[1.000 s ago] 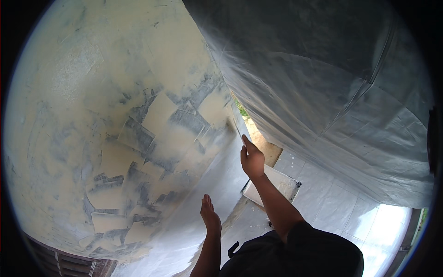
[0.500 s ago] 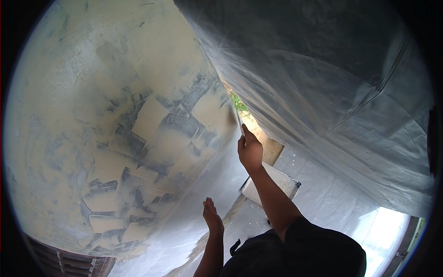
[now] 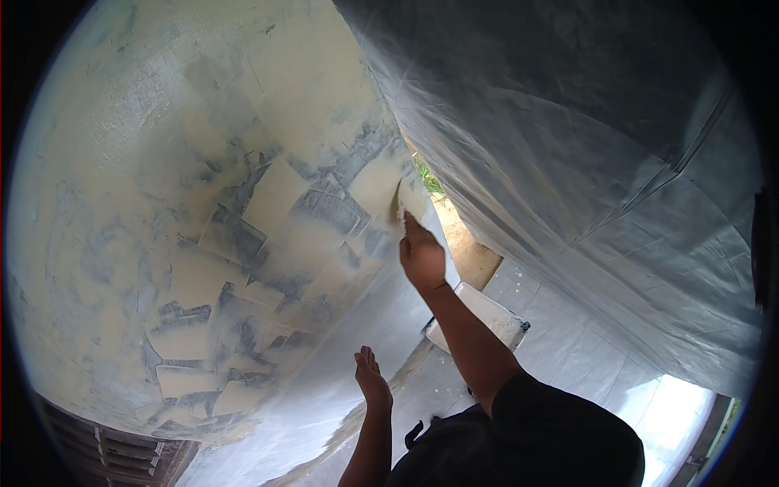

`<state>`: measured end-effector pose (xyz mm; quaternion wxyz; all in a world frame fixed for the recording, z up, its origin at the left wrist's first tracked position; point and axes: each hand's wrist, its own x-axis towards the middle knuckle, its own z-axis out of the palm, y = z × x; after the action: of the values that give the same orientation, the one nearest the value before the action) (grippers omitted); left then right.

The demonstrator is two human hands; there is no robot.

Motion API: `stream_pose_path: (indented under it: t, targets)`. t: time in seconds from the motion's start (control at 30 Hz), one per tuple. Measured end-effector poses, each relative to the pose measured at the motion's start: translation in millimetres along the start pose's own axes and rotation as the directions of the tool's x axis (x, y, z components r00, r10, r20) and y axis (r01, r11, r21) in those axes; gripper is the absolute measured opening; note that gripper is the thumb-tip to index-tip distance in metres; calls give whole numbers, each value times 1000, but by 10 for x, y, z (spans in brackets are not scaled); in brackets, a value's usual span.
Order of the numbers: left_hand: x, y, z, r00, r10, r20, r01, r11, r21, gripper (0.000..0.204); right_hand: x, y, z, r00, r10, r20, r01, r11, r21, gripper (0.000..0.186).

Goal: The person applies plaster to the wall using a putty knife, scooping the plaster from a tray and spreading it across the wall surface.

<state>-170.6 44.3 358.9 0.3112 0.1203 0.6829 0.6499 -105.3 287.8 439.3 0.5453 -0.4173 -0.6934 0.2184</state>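
A wall (image 3: 219, 276) coated in patchy cream putty over grey fills the left side. My right hand (image 3: 423, 258) is closed round a putty knife (image 3: 402, 199), whose pale blade lies against the wall near its right edge. Most of the handle is hidden in my fist. Lower down, my left hand (image 3: 370, 378) is held up by the wall's bare grey lower part, fingers stretched out, holding nothing. Square cream strokes of putty with grey gaps between them lie to the left of the blade.
Translucent plastic sheeting (image 3: 552, 154) hangs along the right. Below my right forearm, a white tray-like container (image 3: 487, 312) rests on the grey tiled floor (image 3: 560, 316). Grass (image 3: 428, 176) shows through the gap between wall and sheeting. Dark slats (image 3: 122, 458) are at lower left.
My right hand has moved slightly left with the putty knife, from the wall's edge onto the coated face. My left hand has hardly moved. The view has shifted slightly.
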Motion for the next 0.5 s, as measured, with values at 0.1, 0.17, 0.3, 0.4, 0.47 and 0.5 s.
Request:
stream_pose_path:
  t: [0.1, 0.17, 0.3, 0.4, 0.47, 0.5]
  targets:
    - [24, -8, -61, 1000, -7, -15, 7, 1000, -11, 73, -771, -212, 330, 977, -177, 118, 168, 982, 82, 42]
    - [3, -65, -110, 999, -18, -35, 17, 1000, -14, 73, -1095, -133, 143, 945, -225, 237, 200, 972, 125, 43]
    - [38, -57, -118, 1000, -22, -21, 22, 1000, 1, 74, -771, 215, -144, 994, 20, 108, -31, 994, 104, 40]
    - [-13, -25, -50, 1000, -16, -16, 16, 1000, -15, 74, -12, 252, -124, 991, 0, -136, -4, 1000, -26, 43]
    - [-16, -50, -33, 1000, -22, -6, 22, 1000, -21, 74, -92, 16, 241, 1000, -20, 11, 21, 994, -109, 46]
    - [-14, -62, -70, 999, -28, -19, 27, 999, -28, 74, -301, -147, 384, 996, -76, 46, 79, 993, -85, 48]
